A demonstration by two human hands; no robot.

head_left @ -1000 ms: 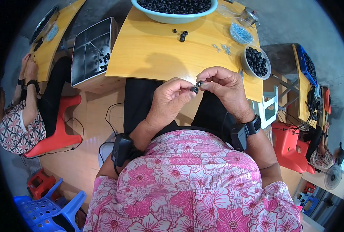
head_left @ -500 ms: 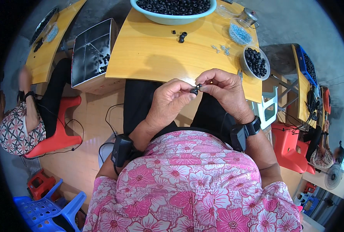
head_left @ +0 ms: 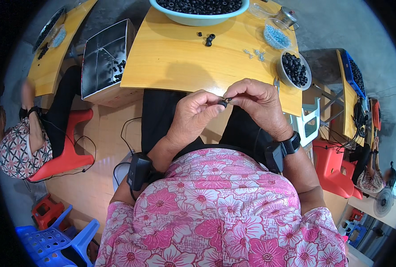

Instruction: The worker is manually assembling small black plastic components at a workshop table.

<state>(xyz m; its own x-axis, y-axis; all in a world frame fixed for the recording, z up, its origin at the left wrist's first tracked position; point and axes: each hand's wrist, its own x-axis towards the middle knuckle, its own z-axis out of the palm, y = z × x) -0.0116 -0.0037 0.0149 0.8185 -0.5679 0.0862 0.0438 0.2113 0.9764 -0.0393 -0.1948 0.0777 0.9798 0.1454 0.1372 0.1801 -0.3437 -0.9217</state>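
My left hand [head_left: 192,115] pinches a small black ring-shaped part [head_left: 223,103] between thumb and fingers, just off the table's front edge and above my lap. My right hand [head_left: 259,107] is closed in a pinch, its fingertips meeting the same part from the right. Whatever those fingertips grip is too small to make out. Beyond my hands, a few loose black parts [head_left: 208,41] lie on the yellow table [head_left: 175,58]. Small clear pieces [head_left: 260,56] are scattered nearer the right side. A tub of black parts [head_left: 294,71] stands close to my right hand.
A pale blue basin [head_left: 198,18] heaped with black parts stands at the far edge. Blue-clear pieces fill a round tub [head_left: 277,36], near a metal mug [head_left: 287,18]. An open box [head_left: 104,62] is left of the table. A tool's tips [head_left: 276,83] show by my right hand.
Both hands keep their place, while the fingertips have closed in on the black part, which now shows less and sits slightly higher and further left between them.
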